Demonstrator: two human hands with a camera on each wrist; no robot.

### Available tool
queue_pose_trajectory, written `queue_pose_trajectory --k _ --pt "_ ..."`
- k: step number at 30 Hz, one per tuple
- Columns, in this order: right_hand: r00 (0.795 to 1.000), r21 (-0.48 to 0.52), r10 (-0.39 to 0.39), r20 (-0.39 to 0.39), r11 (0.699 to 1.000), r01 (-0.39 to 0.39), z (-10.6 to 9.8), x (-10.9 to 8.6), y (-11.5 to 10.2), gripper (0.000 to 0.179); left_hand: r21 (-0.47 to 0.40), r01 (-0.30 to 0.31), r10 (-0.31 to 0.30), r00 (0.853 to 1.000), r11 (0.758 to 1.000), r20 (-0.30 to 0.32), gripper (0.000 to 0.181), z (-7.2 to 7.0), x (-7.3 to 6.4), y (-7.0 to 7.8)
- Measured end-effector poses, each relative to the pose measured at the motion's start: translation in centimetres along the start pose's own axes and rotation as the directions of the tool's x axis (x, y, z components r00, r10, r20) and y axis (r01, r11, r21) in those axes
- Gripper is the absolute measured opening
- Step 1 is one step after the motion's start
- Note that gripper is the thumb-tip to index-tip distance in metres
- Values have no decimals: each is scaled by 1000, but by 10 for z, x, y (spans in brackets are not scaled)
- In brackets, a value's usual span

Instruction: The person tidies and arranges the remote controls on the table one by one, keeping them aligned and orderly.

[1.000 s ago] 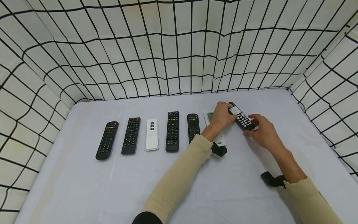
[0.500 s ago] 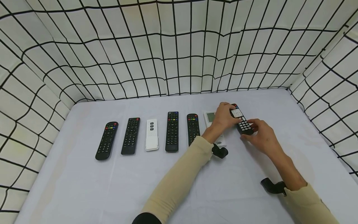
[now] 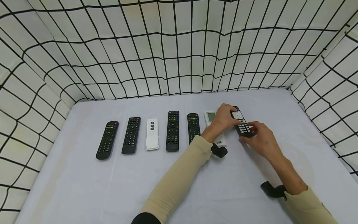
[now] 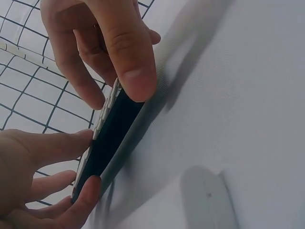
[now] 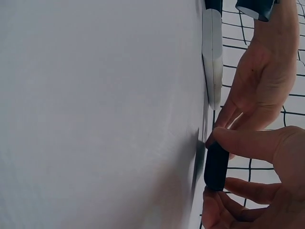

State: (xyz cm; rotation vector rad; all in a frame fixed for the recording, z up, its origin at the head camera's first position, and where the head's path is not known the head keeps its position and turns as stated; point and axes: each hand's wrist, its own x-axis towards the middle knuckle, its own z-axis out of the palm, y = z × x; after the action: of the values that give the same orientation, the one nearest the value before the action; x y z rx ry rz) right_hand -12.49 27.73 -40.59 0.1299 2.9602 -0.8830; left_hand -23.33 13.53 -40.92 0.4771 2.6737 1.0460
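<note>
A black remote control [image 3: 241, 123] with white buttons and a pale pad near its top is held close over the white sheet, tilted slightly. My left hand [image 3: 222, 118] pinches its far part, thumb and fingers on its edges. At the near end, my right hand [image 3: 261, 137] holds its corners between thumb and fingers. The left wrist view shows the dark remote [image 4: 114, 131] edge-on between my left hand [image 4: 28, 167] and right thumb [image 4: 138, 76]. Under my left wrist lies a white remote with a small screen [image 3: 211, 116], partly hidden.
Left of my hands runs a row of remotes: a black one [image 3: 193, 126] partly behind my sleeve, a long black one [image 3: 172, 132], a white one [image 3: 152, 137], and two more black ones [image 3: 131, 135]. Black wire mesh [image 3: 179, 67] encloses the back and sides of the sheet-covered table [image 3: 98, 193].
The held remote has shifted a little toward me and turned to lie closer in line with the row. Both hands have moved with it, keeping their hold.
</note>
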Motion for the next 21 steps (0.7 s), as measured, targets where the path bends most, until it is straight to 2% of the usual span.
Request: queue_pose_trajectory --k 11,21 --pt "998 -23 27 53 999 -26 1 -6 -3 70 29 -11 9 999 1000 53 55 -3 -5 -1" --pt "997 -28 36 62 999 -34 3 -11 -4 72 63 -6 2 998 998 67 55 -3 -9 2"
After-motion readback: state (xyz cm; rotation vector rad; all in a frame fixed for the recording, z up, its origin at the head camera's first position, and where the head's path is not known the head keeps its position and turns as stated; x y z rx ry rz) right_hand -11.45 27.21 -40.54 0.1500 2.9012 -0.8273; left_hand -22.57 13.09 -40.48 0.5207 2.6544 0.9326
